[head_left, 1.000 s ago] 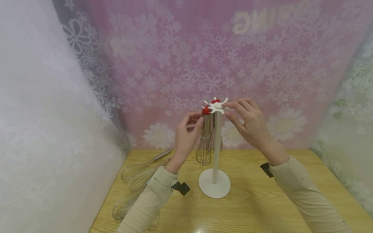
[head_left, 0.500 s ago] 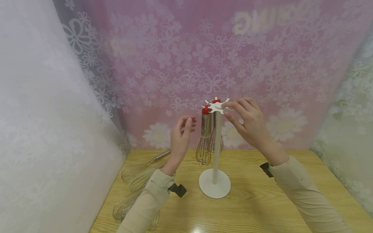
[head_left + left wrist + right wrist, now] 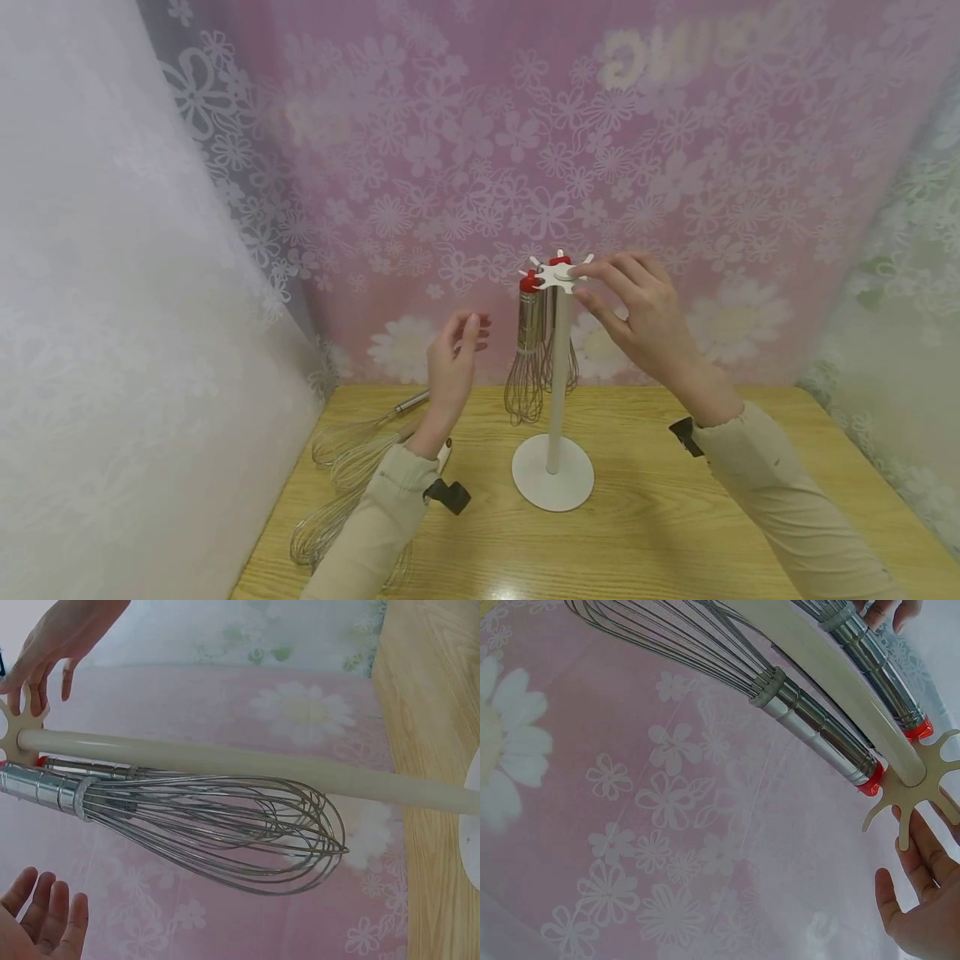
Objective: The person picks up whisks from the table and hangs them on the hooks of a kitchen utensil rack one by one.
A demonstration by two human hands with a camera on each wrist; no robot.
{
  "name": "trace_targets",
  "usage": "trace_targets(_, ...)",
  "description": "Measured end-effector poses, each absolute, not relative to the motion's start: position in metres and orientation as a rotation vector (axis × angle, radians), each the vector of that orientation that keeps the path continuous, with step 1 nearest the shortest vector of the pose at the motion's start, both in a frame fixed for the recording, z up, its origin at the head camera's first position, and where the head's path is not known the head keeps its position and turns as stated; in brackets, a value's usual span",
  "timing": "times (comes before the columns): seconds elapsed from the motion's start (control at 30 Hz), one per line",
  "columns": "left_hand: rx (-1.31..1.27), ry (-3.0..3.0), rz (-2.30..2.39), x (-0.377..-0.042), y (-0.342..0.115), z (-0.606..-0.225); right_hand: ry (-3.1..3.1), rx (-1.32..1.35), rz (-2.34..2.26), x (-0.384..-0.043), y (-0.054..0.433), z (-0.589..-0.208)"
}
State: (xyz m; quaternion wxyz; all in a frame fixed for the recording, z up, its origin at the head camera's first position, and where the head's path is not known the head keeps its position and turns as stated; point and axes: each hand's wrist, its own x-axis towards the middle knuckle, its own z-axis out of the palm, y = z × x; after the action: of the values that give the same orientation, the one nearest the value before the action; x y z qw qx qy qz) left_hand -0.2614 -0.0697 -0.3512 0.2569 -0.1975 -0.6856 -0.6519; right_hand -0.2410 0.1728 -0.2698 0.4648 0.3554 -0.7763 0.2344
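Observation:
A white stand stands upright on the table, topped by a star-shaped hook plate. Two whisks with steel handles and red end caps hang from its hooks: the nearer whisk on the left, the farther whisk partly behind the post in the head view. My right hand has its fingertips at the plate's right side, index finger over the top, thumb lower and apart from the plate. To the left of the hanging whisks my left hand is in the air, holding nothing, fingers loosely bent.
Several whisks lie on the wooden table at the left, partly covered by my left forearm. The stand's round base is near the table's middle. A pink flowered curtain closes off the back, with pale sheets at both sides.
My left hand has let go of the nearer whisk's handle and moved left and down. The hook plate has turned slightly, its far hooks shifting right. My right hand keeps its place.

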Motion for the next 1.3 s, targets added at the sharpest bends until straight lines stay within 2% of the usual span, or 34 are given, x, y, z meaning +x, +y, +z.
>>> trace_targets(0.43, -0.465, -1.893, -1.794, -0.263, -0.086, -0.365, -1.911, 0.86, 0.542, -0.239, 0.171, -0.269)
trace_targets(0.67, -0.441, -1.927, -1.828, -0.243, -0.094, -0.355, -1.9, 0.862, 0.541, -0.24, 0.172, -0.27)
trace_targets(1.07, -0.315, -2.03, -1.843, -0.249, -0.113, -0.381, -1.903, 0.855, 0.539, -0.24, 0.171, -0.27)
trace_targets(1.3, -0.29, -2.113, -1.772, -0.271, -0.129, -0.424, -1.904, 0.854, 0.531, -0.24, 0.172, -0.27)
